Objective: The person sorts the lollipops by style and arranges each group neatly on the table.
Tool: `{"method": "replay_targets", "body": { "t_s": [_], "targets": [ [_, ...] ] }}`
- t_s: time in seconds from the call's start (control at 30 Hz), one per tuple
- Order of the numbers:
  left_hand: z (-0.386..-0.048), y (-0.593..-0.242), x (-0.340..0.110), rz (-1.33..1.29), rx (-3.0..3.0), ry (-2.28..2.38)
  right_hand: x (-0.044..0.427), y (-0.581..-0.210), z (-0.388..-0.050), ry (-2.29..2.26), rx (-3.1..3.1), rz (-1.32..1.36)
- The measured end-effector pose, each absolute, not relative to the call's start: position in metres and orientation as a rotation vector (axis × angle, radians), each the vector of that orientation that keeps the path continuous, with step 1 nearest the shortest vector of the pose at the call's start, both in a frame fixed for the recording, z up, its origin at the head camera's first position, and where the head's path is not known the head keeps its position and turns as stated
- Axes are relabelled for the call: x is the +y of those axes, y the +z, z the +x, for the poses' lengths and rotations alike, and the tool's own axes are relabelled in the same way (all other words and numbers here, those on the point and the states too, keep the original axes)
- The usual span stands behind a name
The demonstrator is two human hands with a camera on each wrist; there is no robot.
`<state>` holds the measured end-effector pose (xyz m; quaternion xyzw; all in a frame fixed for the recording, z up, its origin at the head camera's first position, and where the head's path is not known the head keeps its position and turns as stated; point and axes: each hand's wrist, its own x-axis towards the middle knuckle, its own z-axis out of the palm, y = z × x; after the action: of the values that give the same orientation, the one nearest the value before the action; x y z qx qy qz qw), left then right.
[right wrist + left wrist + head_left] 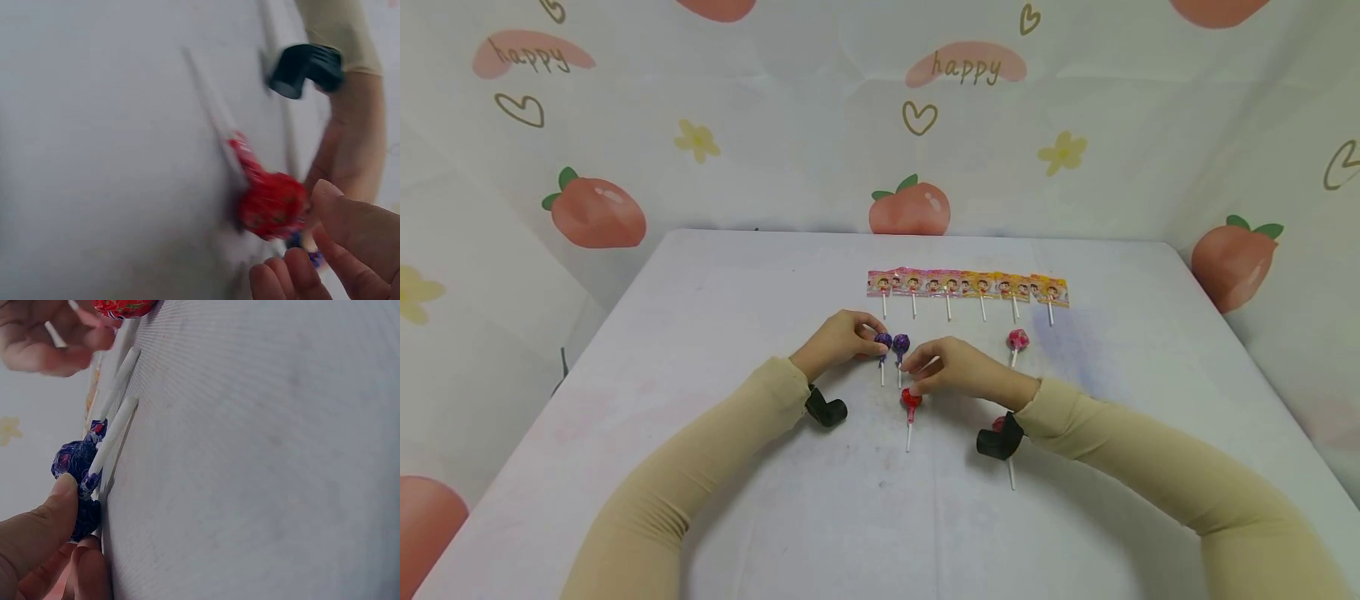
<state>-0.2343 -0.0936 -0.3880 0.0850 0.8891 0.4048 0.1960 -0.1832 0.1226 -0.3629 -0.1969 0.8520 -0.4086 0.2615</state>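
Observation:
Two purple-wrapped lollipops stand out in the head view, lying side by side with their sticks toward the person. The left hand pinches the head of the left purple lollipop between thumb and fingers. Beside it lies the other purple lollipop. A red lollipop lies just in front of them on the white table. Over its head hovers the right hand, fingers loosely bent. In the right wrist view, thumb and fingertips are close to the red lollipop's head without closing round it.
Several lollipops in pink and yellow packets form a row toward the back. A pink lollipop lies beyond the right forearm; another, with its stick showing, is partly hidden by the black wrist device.

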Motion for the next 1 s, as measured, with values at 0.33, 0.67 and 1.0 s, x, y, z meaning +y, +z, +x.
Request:
{"method": "replay_targets", "body": {
  "t_s": [0.33, 0.67, 1.0],
  "targets": [
    [-0.234, -0.389, -0.093, 0.234, 2.494, 1.128, 0.121, -0.368, -0.179, -1.054, 2.278, -0.571],
    [-0.234, -0.388, -0.093, 0.238, 2.502, 1.119, 0.119, -0.366, -0.178, -0.960, 2.319, -0.611],
    [-0.235, -0.388, -0.094, 0.227, 2.495, 1.116, 0.126, -0.357, -0.191, -1.024, 2.393, -0.526]
  ]
}}
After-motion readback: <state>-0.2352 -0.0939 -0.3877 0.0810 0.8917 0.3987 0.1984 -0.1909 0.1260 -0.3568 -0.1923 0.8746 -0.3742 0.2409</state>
